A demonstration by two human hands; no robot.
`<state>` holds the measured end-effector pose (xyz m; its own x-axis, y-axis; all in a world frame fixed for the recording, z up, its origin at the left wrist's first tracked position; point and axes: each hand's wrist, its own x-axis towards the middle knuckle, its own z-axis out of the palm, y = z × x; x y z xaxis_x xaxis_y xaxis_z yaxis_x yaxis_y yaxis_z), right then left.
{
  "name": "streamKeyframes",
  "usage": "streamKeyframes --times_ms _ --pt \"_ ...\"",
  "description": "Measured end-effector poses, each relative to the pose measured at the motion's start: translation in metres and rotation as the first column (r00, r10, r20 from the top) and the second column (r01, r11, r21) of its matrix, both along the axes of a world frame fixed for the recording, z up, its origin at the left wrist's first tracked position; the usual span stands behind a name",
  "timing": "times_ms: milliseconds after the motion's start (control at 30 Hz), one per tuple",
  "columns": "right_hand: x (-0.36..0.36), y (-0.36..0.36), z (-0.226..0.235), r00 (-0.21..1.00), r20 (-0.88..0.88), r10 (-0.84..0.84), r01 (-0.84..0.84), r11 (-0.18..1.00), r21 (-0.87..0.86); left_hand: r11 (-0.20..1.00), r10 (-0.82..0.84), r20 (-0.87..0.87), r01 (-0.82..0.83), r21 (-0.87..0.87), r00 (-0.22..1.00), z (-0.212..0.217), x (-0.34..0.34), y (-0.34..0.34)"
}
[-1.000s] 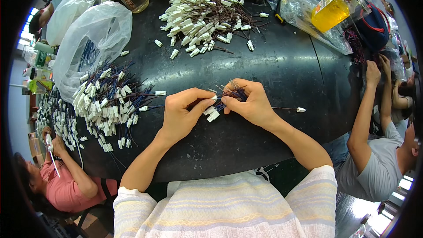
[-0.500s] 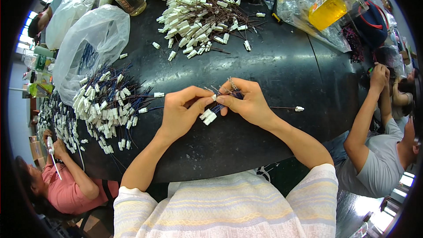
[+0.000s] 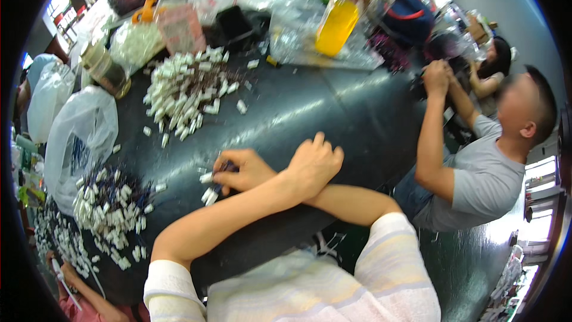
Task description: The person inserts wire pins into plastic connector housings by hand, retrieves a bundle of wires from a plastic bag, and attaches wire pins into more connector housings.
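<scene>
At the left a heap of white connectors with dark wires (image 3: 110, 214) lies on the black table (image 3: 333, 113). The right hand (image 3: 247, 170), arm crossed under, pinches a small wired bundle (image 3: 215, 179); the left hand (image 3: 313, 164) rests loosely curled, holding nothing visible. Crossed arms could nudge loose connectors astray

1. The arms are crossed over the table (image 3: 333, 113): the left hand (image 3: 313, 164) lies on top, to the right of the right hand (image 3: 244, 170).
2. A few small connectors (image 3: 208, 188) sit right by the right hand's fingertips.
3. One connector pile (image 3: 110, 214) lies to the left, near the table edge.
4. A bigger pile (image 3: 185, 95) is further back.
5. A plastic bag (image 3: 77, 137) sits between the piles, out left.
6. A bottle (image 3: 338, 24) stands at the far side.
7. Another person (image 3: 476, 161) sits to the right.
</scene>
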<state>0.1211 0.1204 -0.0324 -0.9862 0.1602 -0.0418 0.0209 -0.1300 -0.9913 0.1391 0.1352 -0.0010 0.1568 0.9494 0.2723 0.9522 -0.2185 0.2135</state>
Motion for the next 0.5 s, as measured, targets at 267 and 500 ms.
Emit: streamKeyframes --times_ms 267,500 --pt "0.004 -0.001 0.008 0.999 0.025 0.025 -0.027 0.994 0.104 0.973 -0.138 0.19 0.097 0.21 0.972 0.031 -0.014 -0.008" --pt "0.005 0.007 0.007 0.999 -0.043 0.024 -0.025 0.999 -0.027 0.706 0.192 0.767 -0.629 0.325 0.612 0.092 -0.103 -0.117"
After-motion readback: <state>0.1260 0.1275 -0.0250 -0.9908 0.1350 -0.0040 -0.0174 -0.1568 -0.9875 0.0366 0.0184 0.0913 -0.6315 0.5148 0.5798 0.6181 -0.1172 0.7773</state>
